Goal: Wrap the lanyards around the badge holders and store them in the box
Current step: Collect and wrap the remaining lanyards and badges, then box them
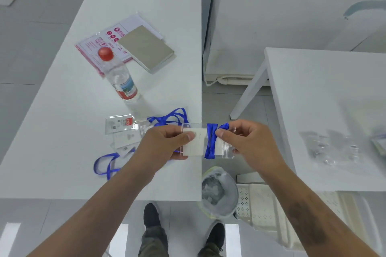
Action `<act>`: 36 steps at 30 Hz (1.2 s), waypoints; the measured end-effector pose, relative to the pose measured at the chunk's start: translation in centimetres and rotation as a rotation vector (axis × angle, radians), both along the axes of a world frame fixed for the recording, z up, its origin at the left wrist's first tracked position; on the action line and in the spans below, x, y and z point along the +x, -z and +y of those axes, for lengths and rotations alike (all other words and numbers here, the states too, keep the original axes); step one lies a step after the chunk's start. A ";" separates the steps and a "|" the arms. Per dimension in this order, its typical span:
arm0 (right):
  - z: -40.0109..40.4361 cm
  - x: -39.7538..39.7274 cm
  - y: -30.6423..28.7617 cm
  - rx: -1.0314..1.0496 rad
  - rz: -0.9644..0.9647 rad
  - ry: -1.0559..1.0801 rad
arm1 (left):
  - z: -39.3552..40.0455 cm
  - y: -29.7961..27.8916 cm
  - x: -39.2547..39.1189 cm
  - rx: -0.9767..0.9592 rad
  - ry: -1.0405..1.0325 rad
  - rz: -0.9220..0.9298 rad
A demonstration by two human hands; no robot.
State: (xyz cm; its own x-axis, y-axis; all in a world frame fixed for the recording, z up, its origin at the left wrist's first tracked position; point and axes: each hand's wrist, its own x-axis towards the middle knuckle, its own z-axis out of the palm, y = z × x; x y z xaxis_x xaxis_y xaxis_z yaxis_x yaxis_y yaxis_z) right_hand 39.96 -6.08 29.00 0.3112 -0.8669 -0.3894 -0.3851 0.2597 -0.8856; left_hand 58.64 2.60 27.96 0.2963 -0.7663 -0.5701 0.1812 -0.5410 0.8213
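A long white rectangular tabletop (69,94) ran away from the person across a pale grey tiled floor (25,52), with a second white table (325,98) standing well apart to the right. Over the right edge of the long tabletop, near its near corner, both hands held a clear plastic badge holder with a white card inside (196,142) in the air. The left hand (165,146) was clamped on its left end, thumb on top. The right hand (248,144) pinched the loose end of a blue ribbon lanyard (211,142), whose turns were wound tightly around the holder's right part.

On the tabletop behind the left hand lay more clear badge holders (123,129) with loose blue lanyards (108,165) looping toward the near edge. Farther up stood a clear plastic water bottle with a red cap (119,77), and beyond it a grey flat box (146,48) resting on a pink-printed plastic sleeve (94,44).

On the floor between the tables sat a round bin lined with a pale bag (219,192), beside a white perforated basket (263,202). Crumpled clear plastic bags (330,148) lay on the second table.
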 end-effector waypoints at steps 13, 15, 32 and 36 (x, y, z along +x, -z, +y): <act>-1.1 -11.0 -1.0 -0.074 0.080 0.020 | -1.6 -0.6 -10.5 -0.020 0.047 0.005; -0.9 -11.7 -1.0 -0.074 0.086 0.064 | -2.0 -0.5 -10.9 -0.030 0.070 0.022; -6.7 -26.0 -0.6 -0.144 0.103 0.111 | -9.0 -1.1 -24.5 -0.039 0.164 0.003; -10.2 -35.1 -0.6 -0.145 0.098 0.064 | -11.5 -1.2 -33.9 -0.027 0.112 -0.021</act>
State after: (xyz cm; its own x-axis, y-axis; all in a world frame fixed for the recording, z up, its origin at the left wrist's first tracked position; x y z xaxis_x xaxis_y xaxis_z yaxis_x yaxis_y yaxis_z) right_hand 4.84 -16.25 29.61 0.2203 -0.9330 -0.2844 -0.4582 0.1585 -0.8746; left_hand 24.78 -8.94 29.16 0.2194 -0.8101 -0.5438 0.1034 -0.5349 0.8386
